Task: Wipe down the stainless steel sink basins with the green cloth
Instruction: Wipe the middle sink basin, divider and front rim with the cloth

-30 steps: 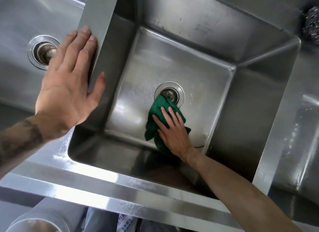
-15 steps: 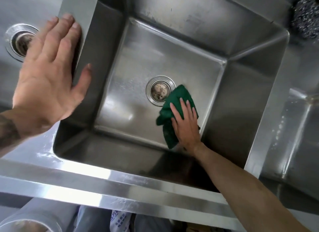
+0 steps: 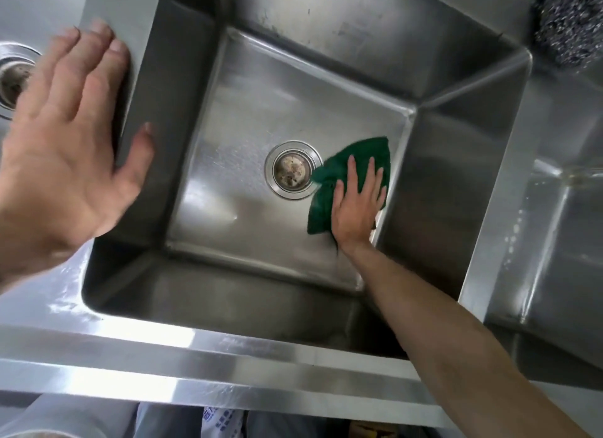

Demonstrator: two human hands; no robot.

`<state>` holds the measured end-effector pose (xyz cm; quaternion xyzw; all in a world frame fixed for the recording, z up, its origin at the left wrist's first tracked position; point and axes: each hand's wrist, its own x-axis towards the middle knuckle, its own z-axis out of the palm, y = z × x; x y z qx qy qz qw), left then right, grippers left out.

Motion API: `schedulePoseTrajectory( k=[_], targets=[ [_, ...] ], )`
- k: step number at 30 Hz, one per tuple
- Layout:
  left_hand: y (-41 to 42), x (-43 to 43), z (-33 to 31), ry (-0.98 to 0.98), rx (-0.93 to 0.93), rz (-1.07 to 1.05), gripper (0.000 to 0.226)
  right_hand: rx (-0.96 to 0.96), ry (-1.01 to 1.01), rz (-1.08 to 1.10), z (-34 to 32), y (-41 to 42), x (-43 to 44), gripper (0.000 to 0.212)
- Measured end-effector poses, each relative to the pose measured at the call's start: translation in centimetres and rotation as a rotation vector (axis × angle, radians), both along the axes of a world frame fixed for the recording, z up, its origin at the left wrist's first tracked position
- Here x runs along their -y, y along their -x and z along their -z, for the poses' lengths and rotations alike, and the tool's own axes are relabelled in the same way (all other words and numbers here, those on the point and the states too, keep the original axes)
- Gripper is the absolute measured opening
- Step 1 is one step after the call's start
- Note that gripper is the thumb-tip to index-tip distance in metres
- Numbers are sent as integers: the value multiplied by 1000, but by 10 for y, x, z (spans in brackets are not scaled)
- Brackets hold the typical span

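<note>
Head view. The right hand [image 3: 357, 206] lies flat, fingers spread, pressing the green cloth [image 3: 350, 173] against the floor of the middle basin [image 3: 248, 118]. The grip is a palm press, not a clench. The cloth sits between the drain strainer [image 3: 292, 169] and the right wall of the basin, with one corner touching the strainer rim. The left hand [image 3: 65, 137] is released and grasps nothing; its palm rests on the divider [image 3: 140, 20] between the middle basin and the left basin [image 3: 39, 10]. A steel wool scourer [image 3: 567, 29] sits on the rear ledge at upper right. The right basin [image 3: 561, 209] shows water droplets on its wall.

Step in hand: wiping the basin floor near the right wall.

Risks, as judgement:
- The cloth is bunched; a stroke under a flat palm may slide off it, leaving skin on steel.
- The corner at the strainer may snag there.
- Wet steel may let the bracing left hand slip.
</note>
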<state>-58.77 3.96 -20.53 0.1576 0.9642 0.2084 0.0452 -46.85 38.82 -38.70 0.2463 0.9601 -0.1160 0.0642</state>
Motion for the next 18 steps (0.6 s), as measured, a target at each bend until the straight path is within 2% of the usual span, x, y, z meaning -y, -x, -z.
schedulePoseTrajectory(
  k=[3,8,12,15,18],
  targets=[
    [-2,3,1,-6,22,22,73,-23,-45,75,3,-2,1,53],
    [7,5,13,-69,24,37,77,65,-15,25,-4,-48,12,56],
    [7,7,18,-75,5,38,75,-19,-33,8,3,-3,-7,53],
    [6,4,14,-79,-13,62,74,-38,1,91,7,54,-25,53],
    [6,2,13,-46,-24,42,75,-80,-2,130,8,59,-22,53]
  ],
)
